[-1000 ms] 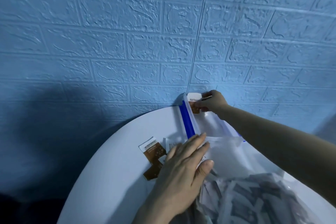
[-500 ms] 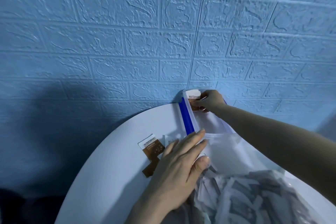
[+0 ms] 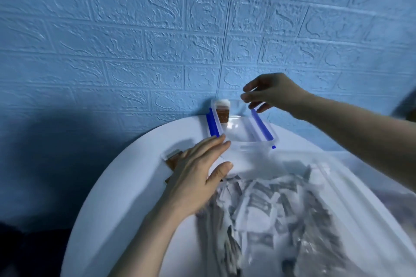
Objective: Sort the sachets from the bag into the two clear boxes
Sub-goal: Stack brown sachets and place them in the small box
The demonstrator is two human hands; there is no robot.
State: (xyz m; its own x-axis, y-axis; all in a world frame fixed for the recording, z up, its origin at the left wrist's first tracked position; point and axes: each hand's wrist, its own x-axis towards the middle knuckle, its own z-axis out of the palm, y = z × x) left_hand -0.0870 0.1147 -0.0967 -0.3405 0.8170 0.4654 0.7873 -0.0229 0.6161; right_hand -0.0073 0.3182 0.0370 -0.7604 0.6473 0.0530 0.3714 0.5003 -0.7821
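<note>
While the left hand (image 3: pixel 198 171) lies flat, fingers straight, over loose sachets (image 3: pixel 172 158) on the counter (image 3: pixel 126 198), the right hand (image 3: pixel 273 92) hovers empty and relaxed above the far clear box (image 3: pixel 242 129); one sachet (image 3: pixel 222 111) leans inside; bag (image 3: pixel 281 209) near; a stray sleeve could tip that light box.

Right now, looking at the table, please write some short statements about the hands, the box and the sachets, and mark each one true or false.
1. A brown sachet stands in the far left corner of the clear box. True.
2. The right hand grips that sachet. False: it hovers above the box, holding nothing.
3. The left hand lies flat with straight fingers, partly over loose brown sachets. True.
4. The bag is empty. False: many grey sachets fill it.
5. The table is white and rounded. True.
</note>
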